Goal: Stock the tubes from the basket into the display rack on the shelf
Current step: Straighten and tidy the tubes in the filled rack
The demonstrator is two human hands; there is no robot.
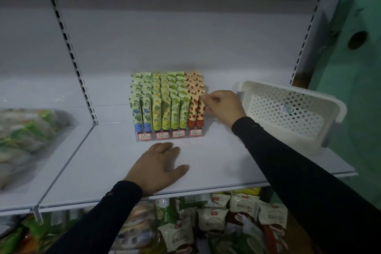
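Pinching a red tube (200, 109), the right hand (223, 106); left hand (159, 166) flat on shelf (216, 163).

Blurred bags (22, 136), left edge

Your right hand (223, 107) pinches the front strawberry tube (200, 112) in the display rack (168, 137) (rightmost column); your left hand (157, 168) rests flat on the shelf (216, 163), the white basket (288, 109) standing to the right.
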